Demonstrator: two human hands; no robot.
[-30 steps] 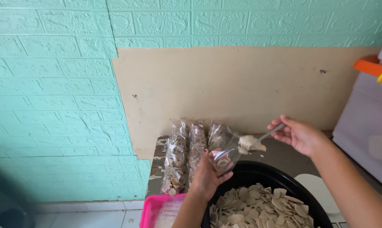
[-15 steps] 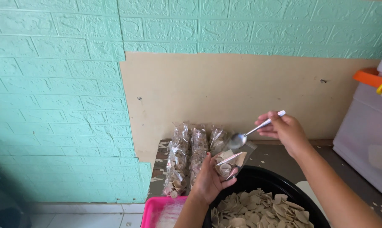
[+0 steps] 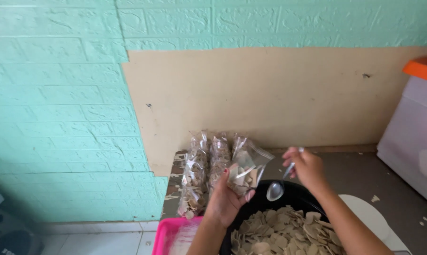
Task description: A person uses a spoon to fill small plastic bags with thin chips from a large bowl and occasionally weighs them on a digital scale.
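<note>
Your left hand (image 3: pixel 225 200) grips a small clear bag (image 3: pixel 244 165) of pale chips above the black bowl (image 3: pixel 296 196). Your right hand (image 3: pixel 305 165), closed on a spoon (image 3: pixel 276 190), has dropped from bag height toward the chips (image 3: pixel 279 231); the spoon is empty now, so the last scoop has gone in. Filled bags (image 3: pixel 201 172) lie on the desk (image 3: pixel 364 174).

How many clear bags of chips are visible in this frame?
3: one open bag held in the left hand; two filled bags lying side by side on the table beyond. Others may be hidden.
</note>
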